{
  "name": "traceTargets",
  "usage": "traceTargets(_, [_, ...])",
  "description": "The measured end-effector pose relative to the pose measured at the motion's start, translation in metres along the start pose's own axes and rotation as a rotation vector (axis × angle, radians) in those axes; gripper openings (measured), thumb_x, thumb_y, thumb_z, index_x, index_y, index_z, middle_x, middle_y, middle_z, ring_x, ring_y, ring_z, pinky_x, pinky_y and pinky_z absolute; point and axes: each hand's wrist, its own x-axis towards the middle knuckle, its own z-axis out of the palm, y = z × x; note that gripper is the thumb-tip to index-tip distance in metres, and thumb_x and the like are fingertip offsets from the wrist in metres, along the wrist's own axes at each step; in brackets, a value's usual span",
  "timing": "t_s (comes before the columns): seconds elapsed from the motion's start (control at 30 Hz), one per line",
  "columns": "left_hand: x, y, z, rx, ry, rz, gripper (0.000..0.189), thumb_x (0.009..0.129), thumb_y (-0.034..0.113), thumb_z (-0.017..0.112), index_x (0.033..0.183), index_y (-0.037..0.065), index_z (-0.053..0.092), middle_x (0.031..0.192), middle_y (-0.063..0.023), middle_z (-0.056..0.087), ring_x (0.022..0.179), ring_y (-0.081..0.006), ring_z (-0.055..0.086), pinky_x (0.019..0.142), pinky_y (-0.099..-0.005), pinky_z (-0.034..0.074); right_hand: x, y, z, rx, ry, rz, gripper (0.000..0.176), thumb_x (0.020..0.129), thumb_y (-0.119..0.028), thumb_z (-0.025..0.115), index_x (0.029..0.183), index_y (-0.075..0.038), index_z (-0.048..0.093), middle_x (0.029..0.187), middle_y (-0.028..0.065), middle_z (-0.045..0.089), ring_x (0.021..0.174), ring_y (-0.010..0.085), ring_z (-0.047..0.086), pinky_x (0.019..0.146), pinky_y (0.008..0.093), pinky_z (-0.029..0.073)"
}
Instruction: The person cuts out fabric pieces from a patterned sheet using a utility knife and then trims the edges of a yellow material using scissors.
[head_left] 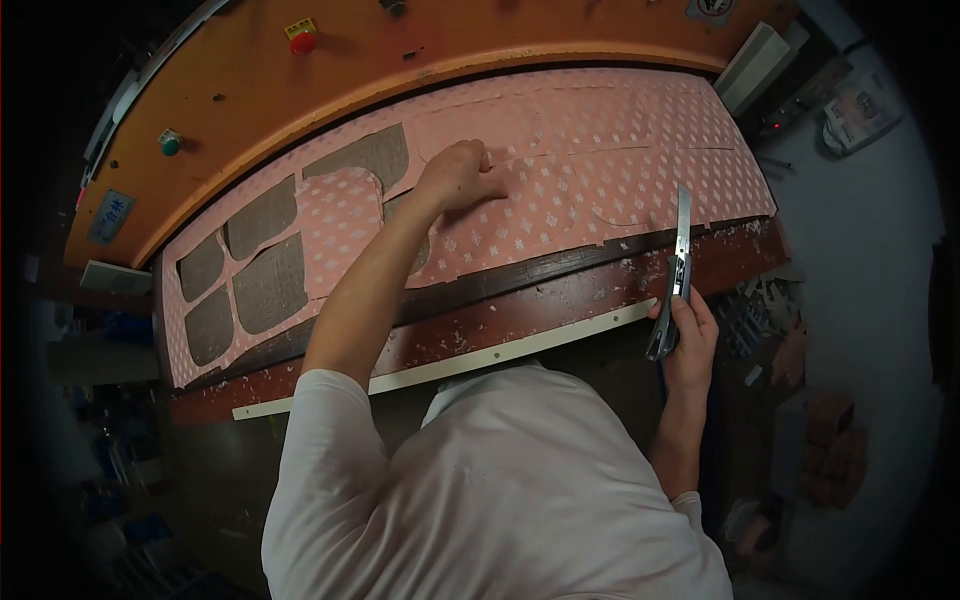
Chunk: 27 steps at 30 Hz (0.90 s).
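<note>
My left hand (458,177) is over the pink patterned sheet (570,130), its fingers curled under and the thumb sticking out to the right. What lies beneath those fingers is hidden. My right hand (690,335) is closed around a utility knife (682,260) with a dark handle, near the front edge at the right. Its long silver blade is extended and points away from me, above the sheet. Thin cut lines run through the pink material. Left of my left hand lies a loose, rounded pink piece (342,205), and openings in the sheet show a grey-brown surface (268,285).
Behind the sheet rises an orange machine beam (350,70) with a red button (302,40) and a green button (170,143). A pale strip (500,355) borders the scrap-strewn front ledge (440,338). A white bag (860,115) stands at the far right.
</note>
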Motion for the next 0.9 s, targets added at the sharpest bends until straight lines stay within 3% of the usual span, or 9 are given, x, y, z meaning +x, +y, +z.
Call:
traceTargets(0.17, [0.009, 0.007, -0.016, -0.041, -0.038, 0.078, 0.055, 0.077, 0.034, 0.08, 0.115, -0.003, 0.066, 0.111, -0.0242, 0.07, 0.102, -0.0351, 0.068, 0.085, -0.0412, 0.053, 0.015, 0.003, 0.003, -0.036, -0.027, 0.002, 0.033, 0.101, -0.014, 0.056, 0.128, 0.005, 0.061, 0.084, 0.0034, 0.068, 0.076, 0.0068, 0.06, 0.068, 0.0218, 0.046])
traceTargets(0.3, [0.003, 0.024, -0.027, 0.019, -0.043, 0.072, 0.038, 0.081, 0.028, 0.076, 0.107, 0.0, 0.068, 0.096, -0.0206, 0.071, 0.092, -0.0363, 0.069, 0.08, -0.043, 0.053, 0.053, -0.017, 0.007, -0.144, -0.149, -0.015, 0.038, 0.1, -0.014, 0.058, 0.134, 0.003, 0.06, 0.086, 0.0022, 0.067, 0.079, 0.0085, 0.062, 0.069, 0.0248, 0.049])
traceTargets(0.4, [-0.011, 0.034, -0.02, 0.068, 0.046, 0.08, 0.027, 0.084, 0.024, 0.074, 0.099, 0.003, 0.069, 0.088, -0.0185, 0.071, 0.086, -0.0378, 0.068, 0.076, -0.0452, 0.052, 0.102, -0.045, 0.005, -0.475, -0.355, -0.114, 0.037, 0.1, -0.015, 0.059, 0.134, 0.0, 0.061, 0.09, 0.001, 0.066, 0.079, 0.0093, 0.063, 0.071, 0.0279, 0.051])
traceTargets(0.43, [-0.013, 0.035, -0.018, 0.079, 0.087, 0.09, 0.025, 0.085, 0.024, 0.073, 0.098, 0.003, 0.068, 0.086, -0.0178, 0.07, 0.084, -0.038, 0.067, 0.075, -0.0457, 0.052, 0.119, -0.051, 0.01, -0.486, -0.404, -0.154, 0.036, 0.098, -0.015, 0.062, 0.132, -0.002, 0.063, 0.095, 0.0064, 0.069, 0.081, 0.0153, 0.065, 0.074, 0.033, 0.052])
traceTargets(0.53, [-0.018, 0.046, -0.017, 0.102, 0.118, 0.068, 0.022, 0.086, 0.022, 0.072, 0.095, 0.003, 0.067, 0.085, -0.0171, 0.07, 0.082, -0.038, 0.067, 0.073, -0.0457, 0.052, 0.17, -0.075, 0.024, -0.826, -0.568, -0.553, 0.038, 0.094, -0.011, 0.062, 0.131, -0.003, 0.062, 0.101, 0.0139, 0.069, 0.085, 0.0255, 0.067, 0.079, 0.0363, 0.052])
traceTargets(0.57, [-0.019, 0.05, -0.019, 0.11, 0.119, 0.055, 0.022, 0.086, 0.022, 0.072, 0.095, 0.003, 0.067, 0.085, -0.0171, 0.07, 0.081, -0.0379, 0.067, 0.073, -0.0455, 0.052, 0.181, -0.095, 0.033, -0.934, -0.661, -0.524, 0.038, 0.091, -0.01, 0.063, 0.128, -0.006, 0.064, 0.1, 0.0192, 0.066, 0.089, 0.0356, 0.065, 0.081, 0.0408, 0.051])
traceTargets(0.67, [-0.02, 0.055, -0.018, 0.104, 0.142, 0.027, 0.02, 0.086, 0.02, 0.072, 0.094, 0.003, 0.068, 0.084, -0.0167, 0.07, 0.08, -0.0373, 0.067, 0.072, -0.0448, 0.052, 0.234, -0.102, 0.046, -1.165, -0.871, -0.62, 0.039, 0.091, -0.011, 0.065, 0.129, -0.006, 0.064, 0.099, 0.0179, 0.062, 0.089, 0.036, 0.064, 0.08, 0.0421, 0.049])
traceTargets(0.7, [-0.02, 0.058, -0.017, 0.116, 0.16, 0.02, 0.019, 0.086, 0.02, 0.072, 0.094, 0.003, 0.068, 0.084, -0.0166, 0.07, 0.08, -0.0372, 0.067, 0.072, -0.0447, 0.052, 0.245, -0.106, 0.054, -1.184, -0.909, -0.67, 0.035, 0.091, -0.013, 0.065, 0.126, -0.008, 0.065, 0.094, 0.0164, 0.06, 0.086, 0.0372, 0.062, 0.079, 0.0452, 0.049])
traceTargets(0.9, [-0.024, 0.07, -0.017, 0.152, 0.177, -0.058, 0.019, 0.085, 0.02, 0.073, 0.093, 0.003, 0.068, 0.083, -0.0163, 0.07, 0.081, -0.0374, 0.067, 0.071, -0.0452, 0.052, 0.286, -0.118, 0.095, -1.36, -1.108, -0.823, 0.028, 0.094, -0.026, 0.064, 0.117, -0.01, 0.07, 0.091, 0.0147, 0.062, 0.086, 0.0355, 0.063, 0.078, 0.046, 0.049])
